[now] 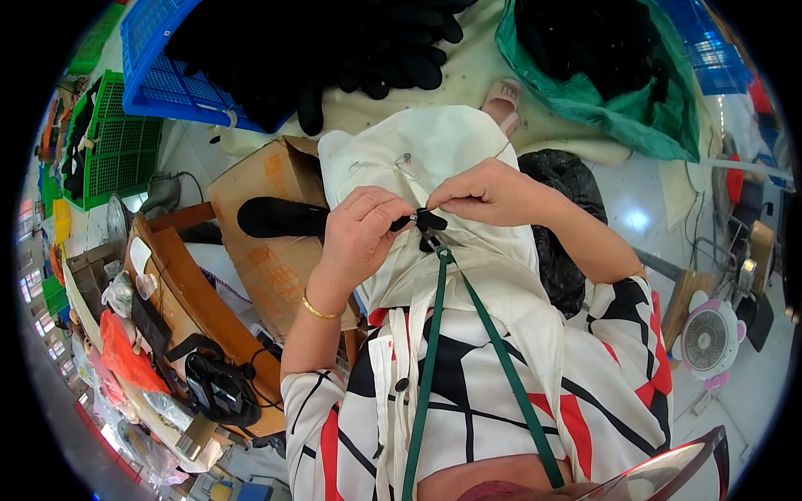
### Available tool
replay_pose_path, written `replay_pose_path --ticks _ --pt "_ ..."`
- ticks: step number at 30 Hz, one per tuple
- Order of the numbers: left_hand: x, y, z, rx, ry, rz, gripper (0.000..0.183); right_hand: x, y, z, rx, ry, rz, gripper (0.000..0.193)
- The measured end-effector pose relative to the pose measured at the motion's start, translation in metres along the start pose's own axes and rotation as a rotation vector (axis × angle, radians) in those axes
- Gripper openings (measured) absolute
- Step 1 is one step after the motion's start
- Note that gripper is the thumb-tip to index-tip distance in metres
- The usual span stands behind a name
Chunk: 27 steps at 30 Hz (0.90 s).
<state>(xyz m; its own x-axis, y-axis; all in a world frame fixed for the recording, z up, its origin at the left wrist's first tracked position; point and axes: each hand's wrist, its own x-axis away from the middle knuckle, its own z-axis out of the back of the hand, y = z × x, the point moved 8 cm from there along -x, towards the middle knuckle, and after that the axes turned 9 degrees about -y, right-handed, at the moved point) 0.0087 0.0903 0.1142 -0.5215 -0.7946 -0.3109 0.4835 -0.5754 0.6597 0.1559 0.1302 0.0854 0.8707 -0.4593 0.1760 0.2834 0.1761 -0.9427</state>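
My left hand [361,232] is closed around a long black sock-like fabric piece [282,217]. Its rounded end sticks out to the left, past my wrist. From the right, my right hand [494,192] pinches the short black end in front of my lap, fingertips nearly meeting those of my left hand; whether it grips the fabric or a thread there is too small to tell. Just below the fingers, a small dark metal tool, partly hidden, hangs at the end of a green neck cord [434,321]. A white cloth apron [443,129] covers my lap.
Beyond my knees lies a heap of black pieces [401,50], beside a blue crate [159,92]. A green sack [618,125] at the far right holds more. A cardboard box [263,280] and wooden table [184,288] stand left; a black bag [568,250] and fan [710,334] right.
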Motion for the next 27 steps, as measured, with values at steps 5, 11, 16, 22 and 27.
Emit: replay_pose_path --ticks 5,11,16,22,27 --pt "0.001 0.0 0.0 0.031 0.004 0.013 0.035 -0.001 0.005 -0.005 -0.051 0.023 0.076 0.019" --pt "0.007 0.0 -0.003 0.182 0.057 0.031 0.029 -0.003 0.018 -0.022 -0.289 -0.012 0.073 0.013" --pt "0.016 -0.002 -0.009 0.289 0.091 0.055 0.027 -0.001 0.028 -0.043 -0.546 -0.046 -0.03 0.009" --pt "0.018 0.001 -0.009 0.295 0.066 0.101 0.024 0.001 0.025 -0.05 -0.569 -0.034 -0.056 0.009" --pt "0.02 0.0 -0.012 0.299 0.054 0.123 0.023 0.004 0.033 -0.051 -0.601 -0.104 -0.054 0.013"
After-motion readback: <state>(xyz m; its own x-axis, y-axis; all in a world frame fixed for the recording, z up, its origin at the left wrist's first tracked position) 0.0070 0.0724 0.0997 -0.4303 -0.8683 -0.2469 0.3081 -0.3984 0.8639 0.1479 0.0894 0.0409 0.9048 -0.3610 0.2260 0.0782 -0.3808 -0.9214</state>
